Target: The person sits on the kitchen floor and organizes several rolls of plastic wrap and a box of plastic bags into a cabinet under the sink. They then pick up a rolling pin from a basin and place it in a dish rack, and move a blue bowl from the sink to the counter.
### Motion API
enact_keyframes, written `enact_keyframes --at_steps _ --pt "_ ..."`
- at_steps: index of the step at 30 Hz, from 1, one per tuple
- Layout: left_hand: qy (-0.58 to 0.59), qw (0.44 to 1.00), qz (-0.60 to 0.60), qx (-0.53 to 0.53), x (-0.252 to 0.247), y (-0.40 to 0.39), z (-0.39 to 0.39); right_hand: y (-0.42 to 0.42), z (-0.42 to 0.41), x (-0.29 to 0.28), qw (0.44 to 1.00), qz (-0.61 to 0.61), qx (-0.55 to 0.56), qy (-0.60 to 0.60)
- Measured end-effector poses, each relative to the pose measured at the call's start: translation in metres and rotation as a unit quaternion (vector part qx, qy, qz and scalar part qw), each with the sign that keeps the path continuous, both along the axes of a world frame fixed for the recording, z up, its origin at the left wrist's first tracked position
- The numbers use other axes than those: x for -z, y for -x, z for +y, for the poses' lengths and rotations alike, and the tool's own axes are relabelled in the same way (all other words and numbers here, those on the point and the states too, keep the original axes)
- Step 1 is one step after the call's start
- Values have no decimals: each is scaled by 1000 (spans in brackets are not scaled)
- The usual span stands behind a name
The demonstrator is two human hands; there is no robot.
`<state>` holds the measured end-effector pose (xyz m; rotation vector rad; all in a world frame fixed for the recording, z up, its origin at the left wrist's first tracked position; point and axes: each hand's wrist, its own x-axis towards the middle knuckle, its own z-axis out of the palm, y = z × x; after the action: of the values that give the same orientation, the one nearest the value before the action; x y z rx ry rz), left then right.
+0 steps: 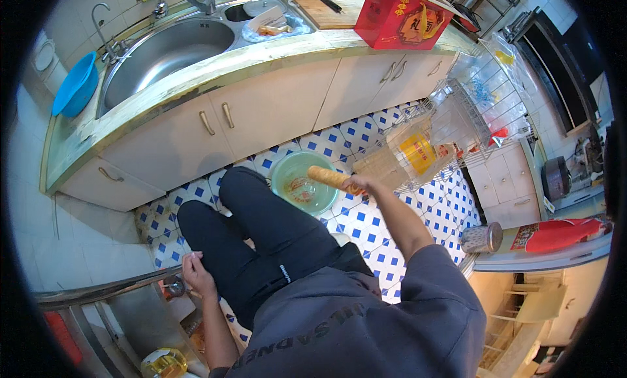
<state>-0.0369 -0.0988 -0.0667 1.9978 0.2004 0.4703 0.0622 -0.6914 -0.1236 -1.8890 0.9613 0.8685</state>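
My right hand (358, 183) is closed around one end of a long tan cylindrical object (327, 176), perhaps a root vegetable or a roller. Its far end reaches over a light green plastic basin (280, 169) on the tiled floor. The basin seems to hold water, and a reddish pattern shows at its bottom. By my left knee, my left hand (195, 270) has its fingers curled; whether anything small is in it cannot be made out.
A wire rack (465, 113) with plastic bags and cardboard stands beyond my right hand. White cabinets (274, 103) run below the counter, which carries a steel sink (171, 49), a blue basin (77, 86), a cutting board (323, 10) and a red gift box (401, 22). A metal canister (481, 238) is at right.
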Motion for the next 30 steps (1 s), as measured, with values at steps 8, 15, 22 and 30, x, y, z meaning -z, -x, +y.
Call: enact_keyframes --at_steps 8,15,22,30 --pt "2 992 -6 125 -14 -50 -21 -50 7 -118 969 5 -151 194" --pt "24 971 -84 221 -1 -69 -39 -106 38 -190 922 8 -254 291" --pt "31 947 -88 307 3 -95 -60 -149 53 -215 899 6 -326 294" --pt "-71 973 4 218 1 -107 -72 -159 61 -168 919 45 -303 249"
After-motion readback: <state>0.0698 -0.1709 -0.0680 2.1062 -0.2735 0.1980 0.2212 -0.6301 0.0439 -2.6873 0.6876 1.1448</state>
